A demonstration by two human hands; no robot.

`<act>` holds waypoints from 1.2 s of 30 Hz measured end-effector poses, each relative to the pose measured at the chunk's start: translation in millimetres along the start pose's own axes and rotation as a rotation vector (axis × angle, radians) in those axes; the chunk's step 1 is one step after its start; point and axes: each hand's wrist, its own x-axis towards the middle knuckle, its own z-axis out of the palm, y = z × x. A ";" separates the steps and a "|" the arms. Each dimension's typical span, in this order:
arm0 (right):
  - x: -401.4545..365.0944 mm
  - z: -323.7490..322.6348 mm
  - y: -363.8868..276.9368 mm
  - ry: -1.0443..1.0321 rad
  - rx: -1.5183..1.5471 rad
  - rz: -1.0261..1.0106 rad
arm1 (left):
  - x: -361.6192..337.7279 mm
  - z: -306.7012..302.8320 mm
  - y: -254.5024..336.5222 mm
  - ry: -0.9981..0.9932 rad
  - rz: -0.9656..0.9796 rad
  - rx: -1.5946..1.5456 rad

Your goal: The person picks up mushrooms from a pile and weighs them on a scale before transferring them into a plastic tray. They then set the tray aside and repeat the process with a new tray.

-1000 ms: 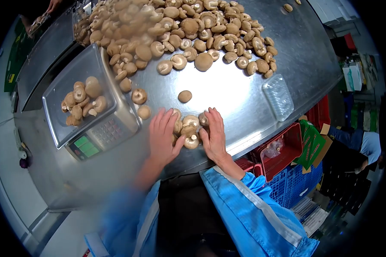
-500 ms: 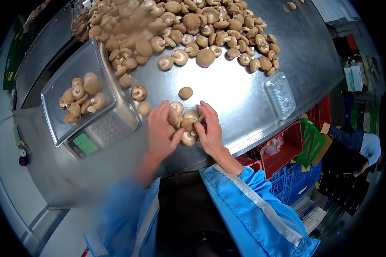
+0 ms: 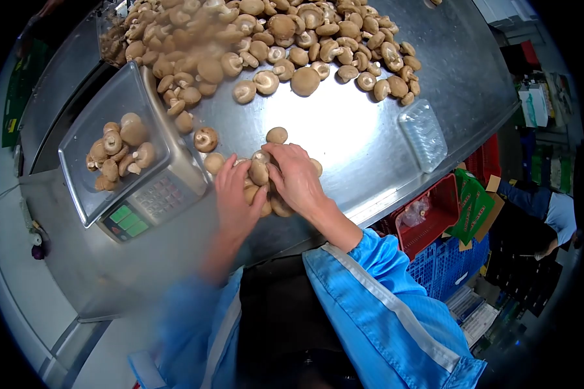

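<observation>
A small cluster of brown shiitake mushrooms (image 3: 259, 172) lies between my hands near the front of the steel table. My left hand (image 3: 235, 202) cups the cluster's left side, its thumb against the lower mushrooms. From the right, my right hand (image 3: 296, 178) curls over the cluster, with fingertips and thumb on one of the upper mushrooms. Part of the cluster is hidden under my fingers. Just beyond my right fingers sits a single mushroom (image 3: 277, 135), and two more, one of them a darker mushroom (image 3: 206, 139), lie left of my hands.
A digital scale (image 3: 165, 194) stands at the left, its clear pan (image 3: 78, 185) holding several mushrooms. Across the back spreads a large mushroom pile (image 3: 282, 29). A clear plastic tray (image 3: 423, 136) lies near the right edge. Below are a red crate (image 3: 435, 227) and a person (image 3: 551, 223).
My right hand has moved left and inward over the cluster, its fingers now on an upper mushroom. My left hand has shifted slightly left and down, and the view has shifted a little.
</observation>
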 end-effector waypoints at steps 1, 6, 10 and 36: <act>-0.8 1.7 1.6 0.019 0.001 -0.006 | 0.1 0.4 0.2 0.005 0.003 -0.014; -1.7 2.7 -1.2 0.021 -0.053 0.074 | -0.3 1.2 1.2 0.041 -0.022 -0.088; -1.0 4.0 -2.4 0.003 -0.027 0.111 | 0.0 -4.4 2.1 0.067 0.066 -0.146; -74.1 -41.5 10.6 0.127 -0.006 -0.052 | -0.6 -14.9 15.9 -0.072 0.274 -0.064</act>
